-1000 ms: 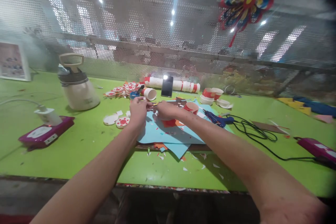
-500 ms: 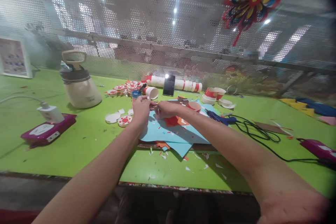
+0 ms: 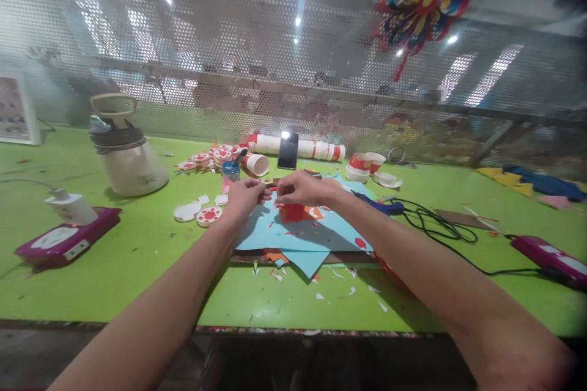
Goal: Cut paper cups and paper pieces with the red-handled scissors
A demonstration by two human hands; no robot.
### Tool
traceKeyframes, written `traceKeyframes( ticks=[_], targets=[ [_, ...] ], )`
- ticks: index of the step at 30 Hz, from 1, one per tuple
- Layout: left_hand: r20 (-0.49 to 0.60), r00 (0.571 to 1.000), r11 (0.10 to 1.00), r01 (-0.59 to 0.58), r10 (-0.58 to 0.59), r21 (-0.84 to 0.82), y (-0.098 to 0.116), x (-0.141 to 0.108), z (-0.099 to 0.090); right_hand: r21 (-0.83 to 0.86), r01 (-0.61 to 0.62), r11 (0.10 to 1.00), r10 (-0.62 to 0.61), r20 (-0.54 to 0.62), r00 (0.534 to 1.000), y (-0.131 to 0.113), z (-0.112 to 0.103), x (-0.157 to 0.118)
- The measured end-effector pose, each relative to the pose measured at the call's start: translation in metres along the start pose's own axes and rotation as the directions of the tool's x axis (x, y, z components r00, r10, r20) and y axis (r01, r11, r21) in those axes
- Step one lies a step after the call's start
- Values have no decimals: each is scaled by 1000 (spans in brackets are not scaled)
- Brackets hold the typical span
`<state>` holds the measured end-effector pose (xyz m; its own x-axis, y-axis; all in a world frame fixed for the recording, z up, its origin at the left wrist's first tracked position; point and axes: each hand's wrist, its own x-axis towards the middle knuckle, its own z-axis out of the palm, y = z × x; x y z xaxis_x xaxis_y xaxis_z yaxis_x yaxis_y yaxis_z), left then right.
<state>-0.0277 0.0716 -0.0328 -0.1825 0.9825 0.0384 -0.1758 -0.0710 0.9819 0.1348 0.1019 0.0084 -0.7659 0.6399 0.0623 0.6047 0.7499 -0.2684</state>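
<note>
Light blue paper (image 3: 339, 232) lies on the green table, with small red and white scraps on it. My left hand (image 3: 247, 197) is over its left edge, fingers pinched together; anything between them is too small to make out. Close on its right, my right hand (image 3: 300, 188) is also closed, fingertips down, above orange-red paper (image 3: 298, 212); what it grips is hidden. The two hands are slightly apart. Left of my left hand lie a white disc with a red pattern (image 3: 210, 215) and a plain white disc (image 3: 186, 212). A blue jar (image 3: 230, 171) stands behind it.
Behind are a long white-and-red tube (image 3: 266, 145), a phone (image 3: 288, 151) and cut paper cups (image 3: 360, 165). A blue glue gun (image 3: 387, 206) with black cable lies right. A large jug (image 3: 128, 162) and purple power strip (image 3: 76, 238) stand left.
My hands have moved slightly apart, and my right hand has lifted a little. The view has shifted, and a small red piece now shows on the blue paper near my right forearm.
</note>
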Motion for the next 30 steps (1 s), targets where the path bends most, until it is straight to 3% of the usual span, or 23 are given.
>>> traceKeyframes(
  ticks=[2,5,10,12,20,30],
  targets=[
    [145,988,999,47,-50,22,4,-10,6,62,-12,998,17,-86,996,-2,-7,-18],
    [352,930,994,95,-105,48,10,-27,17,151,-12,988,42,-200,979,-4,-13,-46],
    [535,830,987,153,-159,56,13,-44,29,277,-7,961,87,-278,957,5,-10,-74],
    [554,813,983,169,-180,72,12,-46,32,301,-8,954,102,-300,948,8,-7,-78],
    [533,810,969,229,-245,97,10,-53,37,270,-45,962,149,-377,914,0,-5,-87],
    [454,861,974,201,-228,106,6,-52,38,393,-58,918,204,-340,918,0,3,-89]
  ],
)
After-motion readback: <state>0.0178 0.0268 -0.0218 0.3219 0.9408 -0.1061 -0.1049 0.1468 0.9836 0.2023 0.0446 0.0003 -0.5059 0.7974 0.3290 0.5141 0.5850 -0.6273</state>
